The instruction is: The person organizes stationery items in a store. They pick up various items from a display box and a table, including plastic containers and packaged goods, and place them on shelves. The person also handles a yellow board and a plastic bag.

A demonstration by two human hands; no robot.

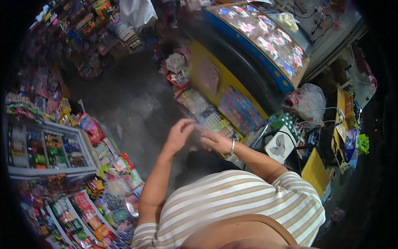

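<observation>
In front of my body, my left hand (178,135) and my right hand (218,142) are close together, a small gap between them. The fingers of my left hand are bent, with thumb and fingertips drawn together. My right hand, below a silver bangle (232,146), has its fingers curled inward toward the left. A faint, see-through, pale patch shows between the fingertips, too blurred to name. Just beyond the hands lie flat packaged goods (216,123) in a low display at the foot of a yellow panel (204,71).
A glass-topped chest cooler (49,172) and shelves of colourful packets (93,216) stand at left. Grey floor (120,89) runs ahead. A blue-edged counter (248,52) bears flower-like items. At right are a clear plastic bag (311,101), a white box (280,145) and cables.
</observation>
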